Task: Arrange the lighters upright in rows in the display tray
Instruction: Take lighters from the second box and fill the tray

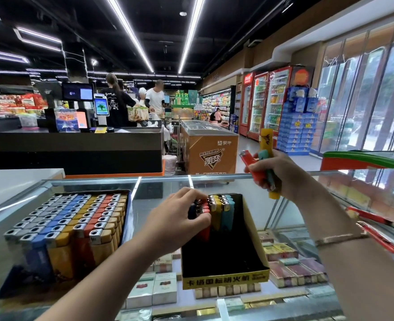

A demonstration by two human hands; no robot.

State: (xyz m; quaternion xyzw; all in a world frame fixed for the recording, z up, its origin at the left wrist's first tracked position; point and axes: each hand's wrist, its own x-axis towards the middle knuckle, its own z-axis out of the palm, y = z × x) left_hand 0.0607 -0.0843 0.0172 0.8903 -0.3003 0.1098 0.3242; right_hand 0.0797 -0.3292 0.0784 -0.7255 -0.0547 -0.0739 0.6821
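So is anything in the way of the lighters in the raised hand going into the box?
Nothing visible blocks them. The right hand holds its lighters above the display tray, whose near part is open and empty. The left hand sits on the back rows.

The black cardboard display tray's yellow front strip (225, 278) reads 卡塔国标明火机, partly blurred. The orange chest freezer (211, 152) bears 蒙牛 and 随变.

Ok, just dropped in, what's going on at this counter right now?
A person is filling the display tray on the glass counter with lighters. The left hand presses on the upright lighters at the tray's far end; only a few short rows stand there, the near part is bare. The right hand holds a bunch of loose lighters above the counter. A full tray sits to the left.
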